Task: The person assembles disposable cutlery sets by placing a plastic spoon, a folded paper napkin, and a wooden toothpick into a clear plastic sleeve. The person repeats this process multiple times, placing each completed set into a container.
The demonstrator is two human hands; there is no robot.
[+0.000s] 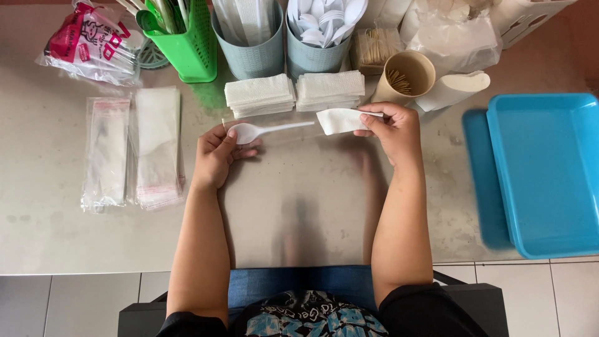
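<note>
Seated person, dark shirt, blue lap cloth, both forearms extended over a grey table (299, 212).

Left hand (215, 153): fingers curled, thumb pinching the bowl end of 1 white plastic spoon (265, 130); the handle points right, held just above the tabletop.

Right hand (390, 128): thumb and fingers pinching 1 folded white napkin (337, 120) by its right end; the napkin's left edge sits just beside the spoon handle tip.

Left of the hands: 2 stacks of clear plastic sleeves (134, 150), lying flat.

Right: 1 blue tray (549, 175), overhanging the table edge.

Beyond the hands: 2 piles of folded white napkins (293, 92), side by side; 1 tan cup of toothpicks (405, 76).

Far edge: 1 green perforated caddy (190, 43); 2 grey-blue tubs (281, 50), the right one with white spoons; 1 pink-and-white printed bag (90, 43).
</note>
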